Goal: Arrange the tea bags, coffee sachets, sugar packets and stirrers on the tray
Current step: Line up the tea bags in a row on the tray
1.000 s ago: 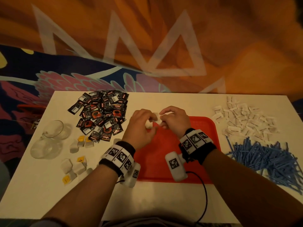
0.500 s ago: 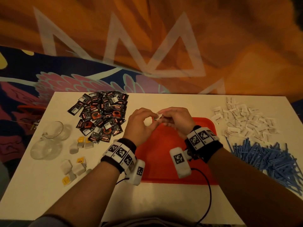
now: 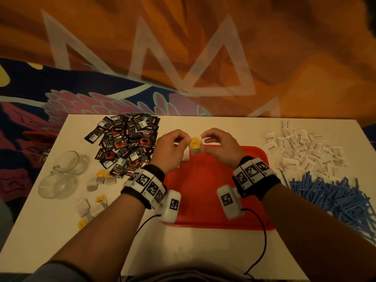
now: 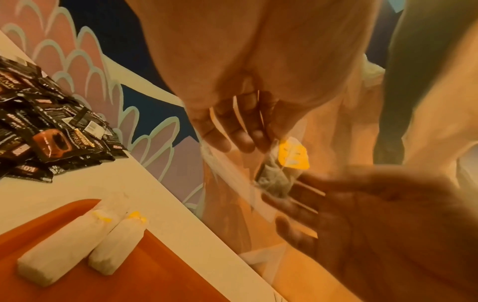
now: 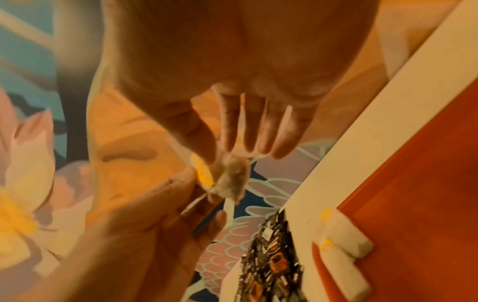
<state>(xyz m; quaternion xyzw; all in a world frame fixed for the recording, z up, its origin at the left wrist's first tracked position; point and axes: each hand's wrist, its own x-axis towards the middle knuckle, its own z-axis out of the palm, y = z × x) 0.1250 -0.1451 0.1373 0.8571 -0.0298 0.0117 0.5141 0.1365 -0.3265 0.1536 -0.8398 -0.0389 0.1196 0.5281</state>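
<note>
Both hands are raised over the far edge of the red tray (image 3: 203,190). Between them hangs a tea bag (image 3: 195,146) with a yellow tag. My left hand (image 3: 183,142) pinches its top and a thin clear wrapper, seen as the tea bag (image 4: 275,180) in the left wrist view. My right hand (image 3: 204,139) pinches the same tea bag (image 5: 230,177) from the other side. Two white wrapped tea bags (image 4: 59,251) lie side by side at the tray's far left corner.
Black coffee sachets (image 3: 128,141) are heaped at the far left. Loose tea bags (image 3: 101,180) and two glass cups (image 3: 61,176) lie left of the tray. White sugar packets (image 3: 301,149) and blue stirrers (image 3: 333,196) fill the right side.
Both hands have lifted slightly and drawn a little apart. The yellow tag and the grey bag now show between the fingers, where only a white packet showed before.
</note>
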